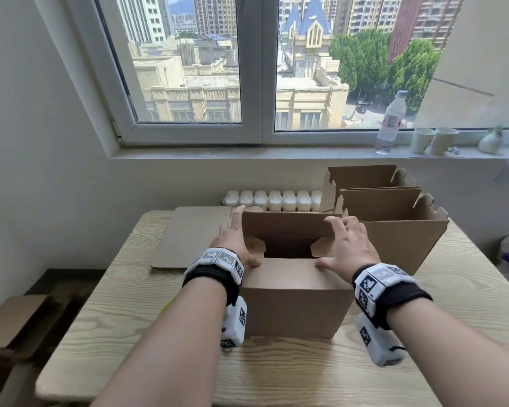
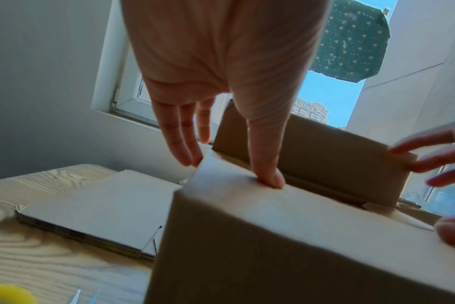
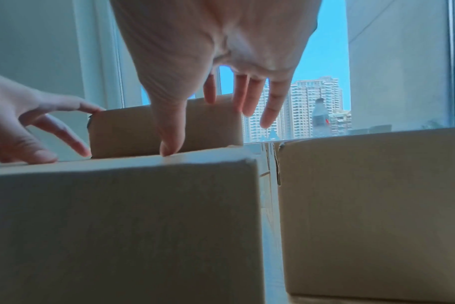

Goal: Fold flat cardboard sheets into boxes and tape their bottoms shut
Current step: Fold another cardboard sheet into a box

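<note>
two hands spread flat on one cardboard box (image 1: 294, 301) at mid-frame on wooden table (image 1: 147, 327). left hand (image 1: 235, 245) thumb down on near flap, fingers straight beside far flap (image 1: 285, 227). right hand (image 1: 347, 245) likewise, fingers over far flap's edge, gripping nothing. flat cardboard sheets (image 1: 191, 239) left; folded boxes (image 1: 394, 227) right.

Hardly any writing can be read here. The water bottle (image 1: 392, 121) on the windowsill carries a white label with red marks, too small to make out. The white wristbands (image 1: 376, 284) bear black-and-white square code patterns, and beside one pattern on the right band stand tiny characters, too small to read. The cardboard box (image 1: 294, 298) on the bench shows plain brown faces with no print in any view.
</note>
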Available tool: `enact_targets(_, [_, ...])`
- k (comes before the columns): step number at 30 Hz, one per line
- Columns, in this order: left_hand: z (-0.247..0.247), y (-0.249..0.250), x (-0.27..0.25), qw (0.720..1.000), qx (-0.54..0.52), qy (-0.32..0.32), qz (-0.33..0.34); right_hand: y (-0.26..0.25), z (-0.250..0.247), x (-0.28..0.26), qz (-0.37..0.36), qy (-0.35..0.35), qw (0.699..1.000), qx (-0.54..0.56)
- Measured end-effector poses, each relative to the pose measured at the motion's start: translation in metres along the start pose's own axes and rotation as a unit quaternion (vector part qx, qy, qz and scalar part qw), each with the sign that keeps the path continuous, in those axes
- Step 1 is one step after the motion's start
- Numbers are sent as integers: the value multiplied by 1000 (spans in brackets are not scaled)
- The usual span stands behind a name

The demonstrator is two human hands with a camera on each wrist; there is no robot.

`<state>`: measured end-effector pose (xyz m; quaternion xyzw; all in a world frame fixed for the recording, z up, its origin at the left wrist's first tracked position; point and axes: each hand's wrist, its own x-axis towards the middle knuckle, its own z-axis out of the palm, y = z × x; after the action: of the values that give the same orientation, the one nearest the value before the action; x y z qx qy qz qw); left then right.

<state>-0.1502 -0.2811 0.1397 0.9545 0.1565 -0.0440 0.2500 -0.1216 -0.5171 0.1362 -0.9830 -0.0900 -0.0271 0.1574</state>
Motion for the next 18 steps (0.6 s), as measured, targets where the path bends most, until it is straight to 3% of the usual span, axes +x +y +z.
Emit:
enact_targets(4, [0, 0, 2, 1000, 27, 4, -1, -4, 2, -1, -53, 14, 996, -73])
enact_targets(9, [-2, 0, 4, 999, 46, 9, 1, -8, 0, 4, -76, -16, 988, -133])
enact_targets(13, [-2, -2, 5, 999, 47, 12, -1, -10, -6, 5, -100, 1, 985, -140])
enact_targets(18, [3, -8, 5, 999, 37, 9, 6, -9, 4, 1, -145, -40, 986, -79])
